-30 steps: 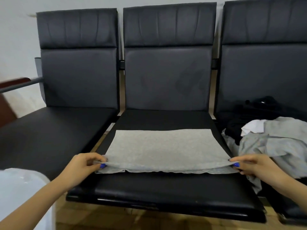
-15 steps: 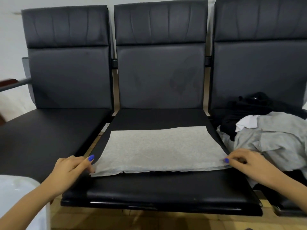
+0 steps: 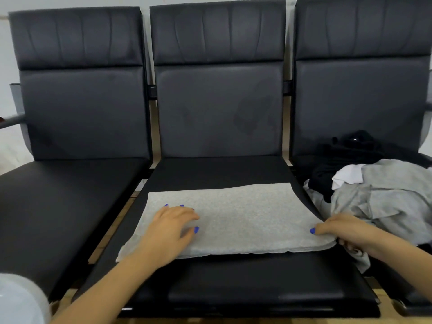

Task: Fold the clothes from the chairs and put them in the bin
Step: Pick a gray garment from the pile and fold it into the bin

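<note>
A folded grey garment (image 3: 238, 213) lies flat on the middle black chair seat (image 3: 233, 286). My left hand (image 3: 171, 226) rests flat on the garment's left part, fingers spread. My right hand (image 3: 339, 230) pinches the garment's near right corner, thumb on top and fingers tucked under the edge. A loose pile of clothes (image 3: 378, 195), grey, white and black, sits on the right chair. A pale rounded bin edge (image 3: 21, 300) shows at the bottom left corner.
Three black padded chairs stand in a row against a pale wall. The left chair seat (image 3: 58, 202) holds nothing. A dark armrest (image 3: 11, 120) juts out at the far left. Wooden floor shows below the seats.
My left hand let go of the garment's left corner and moved right onto its top surface. The right hand stayed at the right corner.
</note>
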### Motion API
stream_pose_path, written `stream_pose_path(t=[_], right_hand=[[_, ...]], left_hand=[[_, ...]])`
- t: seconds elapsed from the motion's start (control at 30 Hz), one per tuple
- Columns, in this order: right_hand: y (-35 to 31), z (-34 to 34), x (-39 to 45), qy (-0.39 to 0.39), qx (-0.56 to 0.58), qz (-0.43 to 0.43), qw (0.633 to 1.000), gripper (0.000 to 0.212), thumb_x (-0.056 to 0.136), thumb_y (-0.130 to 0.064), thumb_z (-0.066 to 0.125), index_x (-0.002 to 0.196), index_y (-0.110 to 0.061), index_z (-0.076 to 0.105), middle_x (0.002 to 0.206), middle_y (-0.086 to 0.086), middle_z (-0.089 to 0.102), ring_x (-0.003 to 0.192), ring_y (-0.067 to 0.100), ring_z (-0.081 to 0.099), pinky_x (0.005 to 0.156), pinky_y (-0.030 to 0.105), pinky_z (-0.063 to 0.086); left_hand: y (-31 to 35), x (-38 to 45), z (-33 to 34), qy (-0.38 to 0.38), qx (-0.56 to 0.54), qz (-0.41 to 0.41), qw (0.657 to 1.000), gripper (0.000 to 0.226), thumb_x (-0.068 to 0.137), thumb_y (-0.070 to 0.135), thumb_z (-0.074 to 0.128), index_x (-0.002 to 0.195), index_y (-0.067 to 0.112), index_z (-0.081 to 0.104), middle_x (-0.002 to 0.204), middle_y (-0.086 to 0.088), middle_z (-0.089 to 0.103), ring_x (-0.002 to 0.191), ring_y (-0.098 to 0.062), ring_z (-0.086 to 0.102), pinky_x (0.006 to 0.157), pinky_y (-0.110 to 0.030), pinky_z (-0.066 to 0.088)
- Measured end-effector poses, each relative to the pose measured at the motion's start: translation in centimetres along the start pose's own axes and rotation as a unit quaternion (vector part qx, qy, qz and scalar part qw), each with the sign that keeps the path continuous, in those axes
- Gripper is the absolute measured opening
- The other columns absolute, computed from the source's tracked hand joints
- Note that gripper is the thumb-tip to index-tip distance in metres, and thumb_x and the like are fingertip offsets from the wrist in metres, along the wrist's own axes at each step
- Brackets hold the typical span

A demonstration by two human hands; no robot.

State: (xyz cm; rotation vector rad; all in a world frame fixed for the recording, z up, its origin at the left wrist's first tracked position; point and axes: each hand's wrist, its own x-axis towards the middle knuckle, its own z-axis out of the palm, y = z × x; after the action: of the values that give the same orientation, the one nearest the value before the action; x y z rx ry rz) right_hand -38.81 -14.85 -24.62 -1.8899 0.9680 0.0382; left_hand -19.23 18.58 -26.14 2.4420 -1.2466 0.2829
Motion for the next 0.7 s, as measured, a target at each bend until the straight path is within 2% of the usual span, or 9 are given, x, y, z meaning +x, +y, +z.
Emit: stream_pose_path(t=[0.07, 0.13, 0.17, 0.23, 0.3, 0.4, 0.57, 0.63, 0.7], right_hand=[[0.3, -0.5, 0.1, -0.002, 0.088, 0.002, 0.996, 0.024, 0.077, -0.025, 0.071, 0.082, -0.003, 0.060, 0.056, 0.009, 0.046, 0.042, 0.017, 0.038, 0.038, 0.019, 0.025], [0.5, -1.4, -0.2, -0.023, 0.211, 0.010, 0.977, 0.011, 0.082, -0.012, 0.062, 0.089, -0.003, 0.061, 0.064, 0.010, 0.051, 0.049, 0.018, 0.045, 0.035, 0.022, 0.035], [0.6, -1.9, -0.5, -0.039, 0.271, 0.017, 0.962, 0.007, 0.077, -0.006, 0.064, 0.082, -0.006, 0.060, 0.064, 0.009, 0.051, 0.051, 0.017, 0.046, 0.036, 0.023, 0.039], [1.0, -3.2, -0.7, -0.076, 0.350, 0.026, 0.933, 0.025, 0.047, -0.002, 0.074, 0.063, -0.010, 0.055, 0.058, 0.006, 0.045, 0.052, 0.017, 0.042, 0.039, 0.025, 0.042], [1.4, -4.2, -1.2, -0.096, 0.399, 0.046, 0.911, 0.037, 0.030, 0.000, 0.074, 0.058, -0.011, 0.054, 0.060, 0.007, 0.046, 0.058, 0.019, 0.043, 0.048, 0.030, 0.045], [1.7, -5.2, -1.9, -0.122, 0.435, 0.071, 0.889, 0.036, 0.032, 0.003, 0.076, 0.065, -0.006, 0.063, 0.072, 0.012, 0.061, 0.065, 0.024, 0.059, 0.066, 0.035, 0.048], [0.5, -5.4, -2.2, -0.163, 0.509, 0.026, 0.845, 0.057, 0.023, 0.010, 0.082, 0.076, -0.001, 0.067, 0.079, 0.013, 0.066, 0.066, 0.023, 0.068, 0.059, 0.035, 0.059], [-1.2, -5.3, -2.6, -0.174, 0.510, -0.016, 0.842, 0.050, 0.025, 0.006, 0.083, 0.073, -0.001, 0.070, 0.078, 0.012, 0.066, 0.066, 0.022, 0.069, 0.059, 0.035, 0.059], [-3.5, -5.0, -3.5, -0.197, 0.501, -0.049, 0.841, 0.030, 0.041, -0.001, 0.076, 0.070, 0.000, 0.073, 0.077, 0.011, 0.069, 0.067, 0.021, 0.070, 0.059, 0.033, 0.059]], left_hand=[[1.3, 0.7, 0.8, -0.081, -0.003, -0.017, 0.997, 0.082, 0.068, 0.067, 0.014, 0.132, 0.035, 0.054, 0.145, 0.018, 0.042, 0.143, -0.004, 0.023, 0.116, -0.030, -0.002], [2.2, 1.2, 1.5, -0.164, 0.004, -0.023, 0.986, 0.092, 0.062, 0.077, 0.008, 0.142, 0.043, 0.037, 0.155, 0.021, 0.021, 0.147, -0.003, 0.000, 0.114, -0.034, -0.016], [2.7, 1.4, 1.8, -0.204, -0.002, -0.031, 0.978, 0.096, 0.059, 0.085, 0.008, 0.145, 0.046, 0.029, 0.157, 0.022, 0.013, 0.145, -0.001, -0.008, 0.113, -0.038, -0.019], [3.5, 1.8, 2.0, -0.272, -0.015, -0.043, 0.961, 0.112, 0.048, 0.099, 0.007, 0.148, 0.048, 0.017, 0.159, 0.022, -0.001, 0.138, 0.004, -0.019, 0.114, -0.046, -0.020], [4.6, 2.2, 1.9, -0.317, -0.012, -0.040, 0.947, 0.116, 0.044, 0.099, 0.010, 0.149, 0.048, 0.009, 0.158, 0.022, -0.009, 0.135, 0.004, -0.023, 0.114, -0.050, -0.019], [6.2, 2.2, 2.0, -0.360, 0.009, -0.036, 0.932, 0.111, 0.052, 0.097, 0.021, 0.149, 0.048, 0.001, 0.157, 0.021, -0.018, 0.137, -0.003, -0.030, 0.112, -0.056, -0.020], [7.8, 1.7, 2.3, -0.366, 0.015, -0.051, 0.929, 0.085, 0.077, 0.083, 0.022, 0.149, 0.047, -0.005, 0.156, 0.021, -0.020, 0.140, -0.010, -0.033, 0.109, -0.058, -0.024], [8.4, 1.4, 2.0, -0.350, -0.038, -0.065, 0.934, 0.069, 0.089, 0.072, 0.016, 0.150, 0.046, 0.000, 0.158, 0.021, -0.013, 0.142, -0.009, -0.028, 0.110, -0.056, -0.023], [8.8, 1.4, 1.4, -0.319, -0.140, -0.096, 0.932, 0.060, 0.095, 0.063, 0.011, 0.151, 0.042, 0.007, 0.159, 0.020, -0.002, 0.144, -0.004, -0.019, 0.114, -0.051, -0.020]])
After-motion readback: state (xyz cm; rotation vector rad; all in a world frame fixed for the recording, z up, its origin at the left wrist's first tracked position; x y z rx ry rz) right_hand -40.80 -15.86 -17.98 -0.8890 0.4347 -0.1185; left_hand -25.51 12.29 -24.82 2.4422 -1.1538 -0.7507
